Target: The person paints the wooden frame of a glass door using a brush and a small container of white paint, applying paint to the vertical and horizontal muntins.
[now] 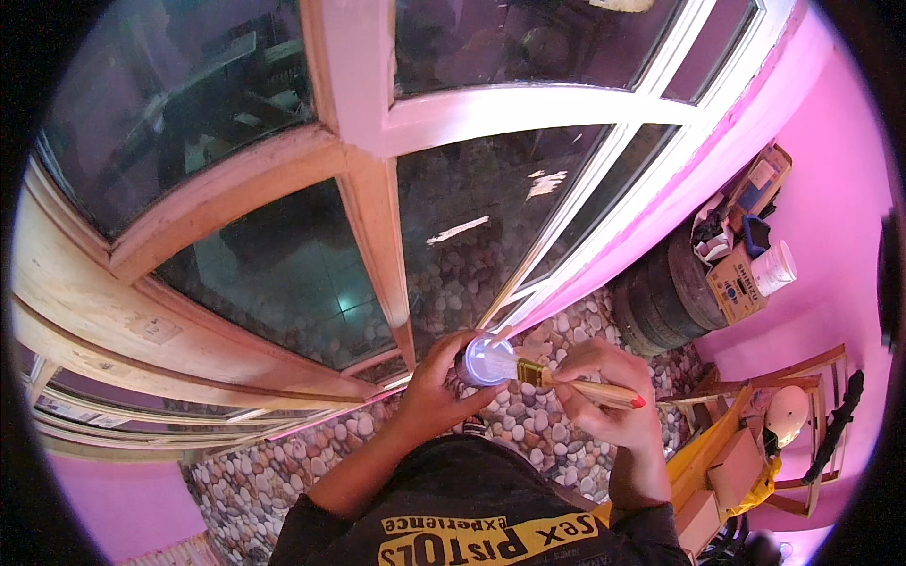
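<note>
My left hand (444, 382) is wrapped round a small cup (477, 351) of white paint, low in front of my body. My right hand (604, 391) grips a flat paintbrush (534, 373) with a wooden, red-tipped handle and a metal ferrule; its white bristles are at the cup's mouth. A thin stick rests at the cup's rim. Ahead of me stands a window frame (368, 151) with several glass panes (233, 269); its wood is partly white and partly bare or tan.
Stacked tyres (661, 302), cardboard boxes (736, 292) and a white bucket (774, 264) line the pink wall at the right. Nearer are a wooden ladder-like frame (812, 358), more cartons (731, 467) and a pale helmet (785, 407). The floor (330, 443) has a pebble pattern.
</note>
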Tool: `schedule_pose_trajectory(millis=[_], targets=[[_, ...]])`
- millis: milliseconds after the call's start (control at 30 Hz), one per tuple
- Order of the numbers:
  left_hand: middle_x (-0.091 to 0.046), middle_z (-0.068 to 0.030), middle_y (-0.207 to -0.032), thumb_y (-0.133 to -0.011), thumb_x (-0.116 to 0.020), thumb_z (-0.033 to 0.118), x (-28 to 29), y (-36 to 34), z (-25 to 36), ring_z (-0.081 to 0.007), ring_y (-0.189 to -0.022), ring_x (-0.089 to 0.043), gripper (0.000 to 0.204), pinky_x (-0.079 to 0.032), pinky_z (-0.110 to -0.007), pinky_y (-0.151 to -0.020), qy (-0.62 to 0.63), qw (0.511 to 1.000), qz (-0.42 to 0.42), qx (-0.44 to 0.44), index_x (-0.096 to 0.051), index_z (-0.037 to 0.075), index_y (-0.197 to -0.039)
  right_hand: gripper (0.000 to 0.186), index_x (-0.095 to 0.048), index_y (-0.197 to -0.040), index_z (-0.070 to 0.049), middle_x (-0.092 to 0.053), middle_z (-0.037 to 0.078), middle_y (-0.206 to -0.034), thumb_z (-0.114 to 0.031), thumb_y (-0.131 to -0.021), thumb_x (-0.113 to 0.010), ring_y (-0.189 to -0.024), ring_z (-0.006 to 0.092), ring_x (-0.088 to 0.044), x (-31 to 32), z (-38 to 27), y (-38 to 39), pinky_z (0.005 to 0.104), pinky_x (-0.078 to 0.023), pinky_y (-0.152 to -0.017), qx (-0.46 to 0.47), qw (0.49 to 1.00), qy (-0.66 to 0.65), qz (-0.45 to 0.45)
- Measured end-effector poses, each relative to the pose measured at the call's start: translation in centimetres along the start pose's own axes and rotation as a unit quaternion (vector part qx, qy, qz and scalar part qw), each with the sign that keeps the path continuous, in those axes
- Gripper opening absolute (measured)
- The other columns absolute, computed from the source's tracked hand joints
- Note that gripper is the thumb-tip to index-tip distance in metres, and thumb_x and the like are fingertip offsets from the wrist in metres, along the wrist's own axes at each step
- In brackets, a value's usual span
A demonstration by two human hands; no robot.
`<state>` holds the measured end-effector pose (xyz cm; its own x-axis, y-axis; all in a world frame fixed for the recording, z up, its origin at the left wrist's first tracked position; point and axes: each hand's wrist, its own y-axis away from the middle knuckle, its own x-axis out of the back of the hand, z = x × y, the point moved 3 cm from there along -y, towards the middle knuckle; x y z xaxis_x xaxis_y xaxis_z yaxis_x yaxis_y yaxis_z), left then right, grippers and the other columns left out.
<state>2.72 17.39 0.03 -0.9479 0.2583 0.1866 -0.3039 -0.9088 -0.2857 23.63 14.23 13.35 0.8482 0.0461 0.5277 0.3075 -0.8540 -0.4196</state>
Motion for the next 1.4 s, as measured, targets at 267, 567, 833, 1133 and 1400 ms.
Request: schedule_pose_trajectory(millis=[267,567,833,1133,1400], targets=[[-0.054,-0.0177,-0.133,-0.077,-0.086,0.019,0.0,0.2,0.0,-0.0317,-0.126,-0.055,0.071,-0.043,-0.04,-0.106,-0.031,0.999,-0.006,-0.033,-0.05,0.001,-0.136,0.024,-0.071,-0.098,-0.007,-0.069,0.007,-0.09,-0.001,-0.075,-0.073,-0.084,0.0269,-0.066,-0.7,0.6,-0.8,0.0363,-0.051,-0.078,0.001,0.997,0.007,-0.075],[-0.056,-0.0187,-0.132,-0.077,-0.086,0.021,0.1,0.1,0.4,-0.0328,-0.125,-0.055,0.07,-0.042,-0.04,-0.107,-0.036,0.999,-0.013,-0.012,-0.052,0.0,-0.135,0.025,-0.07,-0.099,-0.007,-0.066,0.006,-0.087,-0.004,-0.074,-0.074,-0.084,0.0274,-0.064,-0.7,0.9,-1.1,0.0374,-0.049,-0.077,0.006,0.994,-0.005,-0.11],[-0.055,-0.0195,-0.134,-0.079,-0.085,0.022,-0.2,-0.2,0.8,-0.0331,-0.127,-0.054,0.069,-0.041,-0.04,-0.108,-0.041,0.998,-0.031,-0.023,-0.051,0.0,-0.135,0.015,-0.069,-0.097,-0.003,-0.07,0.006,-0.091,-0.002,-0.082,-0.072,-0.08,0.0201,-0.067,-0.4,2.2,-0.2,0.0337,-0.052,-0.072,-0.051,0.993,-0.086,-0.069],[-0.057,-0.0168,-0.132,-0.076,-0.087,0.021,-0.3,-0.5,0.8,-0.0296,-0.125,-0.056,0.072,-0.043,-0.039,-0.107,-0.034,0.999,-0.013,-0.012,-0.052,0.001,-0.136,0.01,-0.059,-0.095,0.004,-0.068,0.016,-0.087,-0.005,-0.093,-0.063,-0.075,0.0218,-0.069,-0.3,5.5,2.2,0.0341,-0.058,-0.063,-0.264,0.917,-0.264,0.136],[-0.059,-0.0181,-0.129,-0.078,-0.086,0.023,-0.7,-0.9,0.8,-0.0306,-0.122,-0.058,0.072,-0.045,-0.038,-0.104,-0.021,0.999,-0.005,-0.029,-0.052,0.0,-0.136,0.017,-0.056,-0.09,0.001,-0.069,0.018,-0.086,-0.012,-0.097,-0.064,-0.07,0.0252,-0.069,-1.2,7.2,3.1,0.0352,-0.057,-0.059,-0.278,0.85,-0.396,0.206]])
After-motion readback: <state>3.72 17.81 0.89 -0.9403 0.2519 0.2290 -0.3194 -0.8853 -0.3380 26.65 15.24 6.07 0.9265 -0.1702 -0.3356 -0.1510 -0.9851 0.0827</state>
